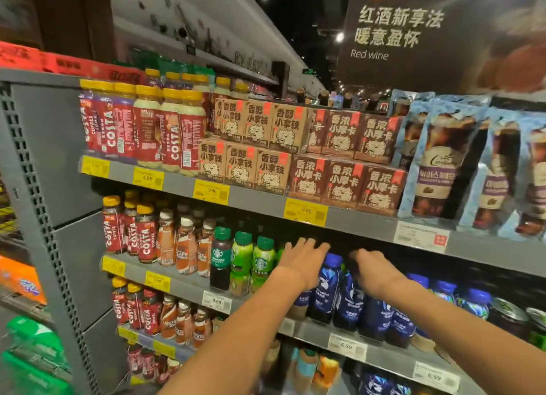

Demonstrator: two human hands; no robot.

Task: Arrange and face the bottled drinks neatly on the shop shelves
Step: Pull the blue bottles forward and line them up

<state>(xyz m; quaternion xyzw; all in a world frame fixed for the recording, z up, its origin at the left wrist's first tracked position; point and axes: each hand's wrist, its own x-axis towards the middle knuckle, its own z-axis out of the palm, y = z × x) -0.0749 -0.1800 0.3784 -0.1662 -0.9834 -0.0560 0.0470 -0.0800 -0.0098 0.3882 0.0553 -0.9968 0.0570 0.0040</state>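
Both my hands reach into the second shelf [189, 288] of a grey shop rack. My left hand [301, 260] stretches flat, fingers forward, over the gap between the green Starbucks bottles [261, 261] and the blue-capped coffee bottles [328, 285]. My right hand [373, 272] curls down behind a blue-capped bottle; whether it grips one is hidden. Left of the green bottles stand a dark Starbucks bottle [221, 258], orange cafe bottles [186, 249] and red Costa bottles [144, 235].
The top shelf carries yellow-capped Costa bottles [141, 125], brown drink cartons [257, 146] and blue coffee bags [443, 164]. Yellow price tags [211, 192] line the shelf edges. Lower shelves hold more Costa bottles [141, 312]. A green basket [35, 353] sits at lower left.
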